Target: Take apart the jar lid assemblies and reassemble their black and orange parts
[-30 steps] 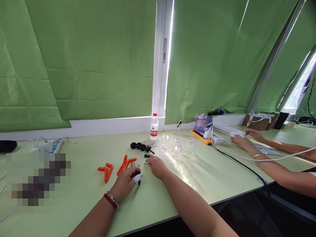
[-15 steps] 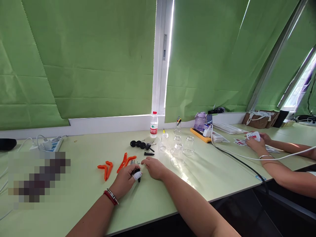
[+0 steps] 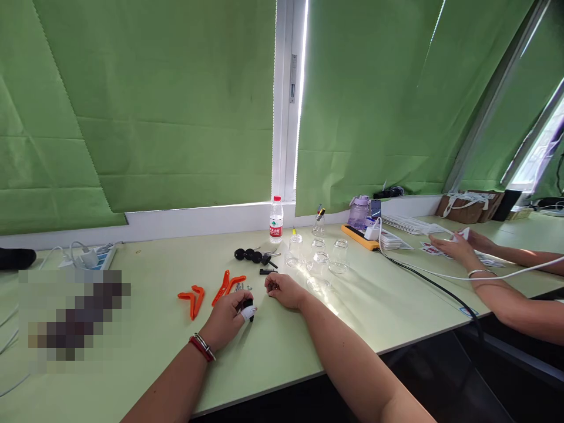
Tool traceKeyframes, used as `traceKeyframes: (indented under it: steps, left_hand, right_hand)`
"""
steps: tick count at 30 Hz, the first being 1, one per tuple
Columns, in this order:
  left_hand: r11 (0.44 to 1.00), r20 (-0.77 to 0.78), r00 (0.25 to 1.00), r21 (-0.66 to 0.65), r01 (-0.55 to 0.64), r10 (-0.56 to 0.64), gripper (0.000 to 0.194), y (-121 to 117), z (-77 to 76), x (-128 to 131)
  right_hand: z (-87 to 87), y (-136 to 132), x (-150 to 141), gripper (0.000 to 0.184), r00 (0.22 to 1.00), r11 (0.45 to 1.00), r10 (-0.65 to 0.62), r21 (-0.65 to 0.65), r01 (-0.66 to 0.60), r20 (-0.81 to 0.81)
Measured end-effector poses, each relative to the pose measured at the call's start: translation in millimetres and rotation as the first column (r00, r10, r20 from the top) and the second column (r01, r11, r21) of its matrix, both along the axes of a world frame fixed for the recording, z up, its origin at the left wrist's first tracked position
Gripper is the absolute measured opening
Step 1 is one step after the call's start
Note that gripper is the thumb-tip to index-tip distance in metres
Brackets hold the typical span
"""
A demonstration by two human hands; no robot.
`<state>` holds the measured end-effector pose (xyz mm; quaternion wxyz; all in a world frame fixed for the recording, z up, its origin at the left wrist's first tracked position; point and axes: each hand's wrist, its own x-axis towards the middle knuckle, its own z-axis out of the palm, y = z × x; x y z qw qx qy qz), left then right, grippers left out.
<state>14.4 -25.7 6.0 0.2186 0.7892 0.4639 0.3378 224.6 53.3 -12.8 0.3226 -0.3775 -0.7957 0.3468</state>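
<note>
My left hand (image 3: 231, 314) is closed around a small black piece (image 3: 251, 318), which stands roughly upright and sticks out below the fingers. White tape wraps one of its fingers. Just to the right, my right hand (image 3: 285, 291) rests low over the table with its fingers curled together; whatever they hold is hidden. Beyond the hands lie small metal parts (image 3: 240, 287) and a black toothed piece (image 3: 268, 272). Orange V-shaped handle pieces (image 3: 192, 301) lie left of my left hand, with more orange handles (image 3: 227, 286) behind it. Black parts with round ends (image 3: 249, 255) sit farther back.
Upturned clear glasses (image 3: 339, 257) and a water bottle (image 3: 275, 220) stand at the back. An orange power strip (image 3: 359, 237) with a cable (image 3: 432, 288) lies at right. Another person's hands (image 3: 460, 247) hold cards there. A blurred patch covers the left side.
My right hand has drawn back to the right, away from the small metal parts, and its fingers have curled in. My left hand keeps the black piece. The view has shifted slightly.
</note>
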Motion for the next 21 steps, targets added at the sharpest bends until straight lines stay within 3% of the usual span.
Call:
traceKeyframes:
  steps: [6,21]
  left_hand:
    - [1.0,0.006,1.0,-0.005,0.015,-0.015,0.014,0.9,-0.3,0.8]
    - [1.0,-0.083,0.996,0.017,0.016,-0.015,0.015,-2.6,5.6,2.0]
  right_hand:
    - [-2.3,0.6,0.1,0.023,1.0,1.0,0.005,0.019,-0.005,-0.001]
    - [4.1,-8.3,0.1,0.021,0.994,0.991,0.079,-0.098,-0.086,-0.071]
